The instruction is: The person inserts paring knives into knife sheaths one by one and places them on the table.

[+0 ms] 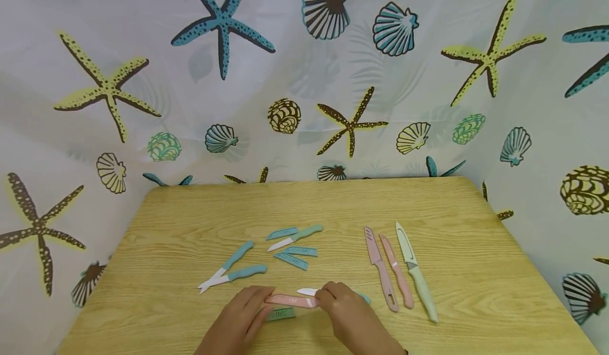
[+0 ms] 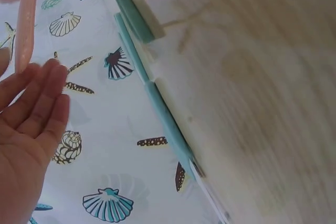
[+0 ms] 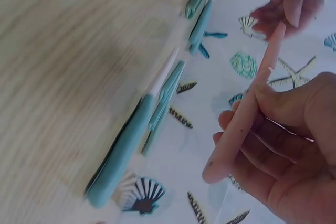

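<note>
Between my two hands, just above the table, is a pink knife [image 1: 291, 301] with its blade in a pink sheath. My right hand [image 1: 351, 315] grips the handle, with the thumb laid along it in the right wrist view. At the sheath's tip, my left hand [image 1: 240, 315] pinches between thumb and fingers. Below the held knife lies a green sheath [image 1: 280, 314], partly covered by the left hand. A blue-handled knife [image 1: 306, 292] with a bare white blade rests behind the right hand, which hides much of its handle.
Two bare blue knives [image 1: 247, 272] cross at their tips on the left. Farther back are a bare green knife [image 1: 308, 232] and several blue sheaths [image 1: 291, 260]. Two pink knives [image 1: 382, 275] and a larger green knife [image 1: 421, 289] lie on the right of the wooden table [image 1: 480, 270].
</note>
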Demonstrator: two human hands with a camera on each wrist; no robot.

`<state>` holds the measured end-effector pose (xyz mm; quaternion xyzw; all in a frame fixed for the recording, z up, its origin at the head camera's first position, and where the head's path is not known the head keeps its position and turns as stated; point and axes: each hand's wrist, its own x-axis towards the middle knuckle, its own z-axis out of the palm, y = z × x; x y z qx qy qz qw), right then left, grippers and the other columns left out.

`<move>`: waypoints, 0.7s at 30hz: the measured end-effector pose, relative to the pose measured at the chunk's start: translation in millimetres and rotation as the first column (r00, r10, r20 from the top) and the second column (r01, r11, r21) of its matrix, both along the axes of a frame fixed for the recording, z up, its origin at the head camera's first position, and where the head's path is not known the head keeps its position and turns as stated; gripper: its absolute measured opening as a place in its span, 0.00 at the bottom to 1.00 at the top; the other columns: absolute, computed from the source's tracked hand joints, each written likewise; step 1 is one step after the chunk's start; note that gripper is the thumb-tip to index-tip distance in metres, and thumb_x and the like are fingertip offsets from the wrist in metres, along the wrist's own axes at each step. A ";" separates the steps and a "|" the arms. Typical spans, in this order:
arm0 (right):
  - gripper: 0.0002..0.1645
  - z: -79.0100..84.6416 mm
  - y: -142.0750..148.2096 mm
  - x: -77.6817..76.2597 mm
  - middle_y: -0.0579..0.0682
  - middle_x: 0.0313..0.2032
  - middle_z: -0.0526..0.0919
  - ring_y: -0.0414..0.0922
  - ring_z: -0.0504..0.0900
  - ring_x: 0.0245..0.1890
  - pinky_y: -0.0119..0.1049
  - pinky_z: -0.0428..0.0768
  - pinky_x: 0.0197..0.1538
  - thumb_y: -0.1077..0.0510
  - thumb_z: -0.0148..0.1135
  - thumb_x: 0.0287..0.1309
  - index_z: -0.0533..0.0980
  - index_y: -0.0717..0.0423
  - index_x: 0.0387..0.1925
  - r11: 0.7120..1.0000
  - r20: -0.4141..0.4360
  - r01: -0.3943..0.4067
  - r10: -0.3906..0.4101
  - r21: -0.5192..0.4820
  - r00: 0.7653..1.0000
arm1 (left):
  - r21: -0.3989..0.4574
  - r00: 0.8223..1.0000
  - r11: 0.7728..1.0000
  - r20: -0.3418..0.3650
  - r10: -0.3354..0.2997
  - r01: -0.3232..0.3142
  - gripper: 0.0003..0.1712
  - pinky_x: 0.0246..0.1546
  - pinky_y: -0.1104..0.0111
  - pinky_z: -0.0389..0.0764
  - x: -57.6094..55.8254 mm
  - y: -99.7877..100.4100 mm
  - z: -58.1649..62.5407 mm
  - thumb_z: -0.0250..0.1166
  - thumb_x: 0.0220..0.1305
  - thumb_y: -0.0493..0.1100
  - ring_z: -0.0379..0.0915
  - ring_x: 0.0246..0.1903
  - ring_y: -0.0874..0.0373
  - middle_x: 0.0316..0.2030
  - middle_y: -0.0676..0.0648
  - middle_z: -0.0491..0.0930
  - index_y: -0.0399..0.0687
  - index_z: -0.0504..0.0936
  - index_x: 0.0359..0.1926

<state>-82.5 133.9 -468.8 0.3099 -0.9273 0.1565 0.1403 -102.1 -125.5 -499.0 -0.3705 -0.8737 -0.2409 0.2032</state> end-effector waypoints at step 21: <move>0.10 18.5 126.2 -20.3 0.61 0.26 0.80 0.47 0.78 0.21 0.37 0.80 0.21 0.70 0.62 0.55 0.77 0.79 0.36 0.777 0.242 0.617 -0.580 -0.124 0.778 | -0.323 0.928 0.943 0.369 0.048 0.080 0.20 0.45 0.59 0.77 -13.0 0.7 4.0 0.68 0.60 0.48 0.72 0.46 0.54 0.46 0.49 0.77 0.42 0.80 0.50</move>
